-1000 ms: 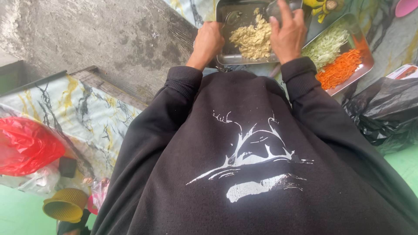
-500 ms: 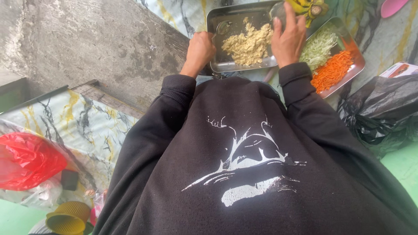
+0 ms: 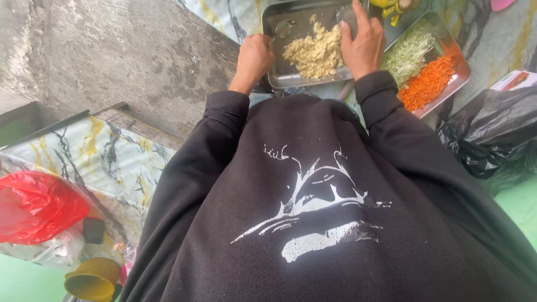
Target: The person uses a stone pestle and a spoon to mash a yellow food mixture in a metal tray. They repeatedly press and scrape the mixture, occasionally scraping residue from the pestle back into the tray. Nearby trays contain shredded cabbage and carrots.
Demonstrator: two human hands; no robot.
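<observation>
So going left to right: off at the left edge there's a red plastic bag on a marble-patterned surface with a yellow cup just below it, none of it near the action. Everything happens at the top, on the table with the marbled cover. The left hand is curled closed at the near-left corner of the steel tray; it looks like it's gripping the handle of a spoon whose bowl rests inside the tray, though the handle itself is mostly hidden. The pile of pale crumbly food sits in the middle of that tray, right between the two hands, a bit closer to the right one. The right hand is open-ish, fingers stretched forward along the tray's right rim, palm resting at the near-right corner, touching the pile's edge. Just beside it to the right is a second tray with shredded cabbage and grated carrot, angled toward the table's right edge. A black plastic bag slumps by that edge.
</observation>
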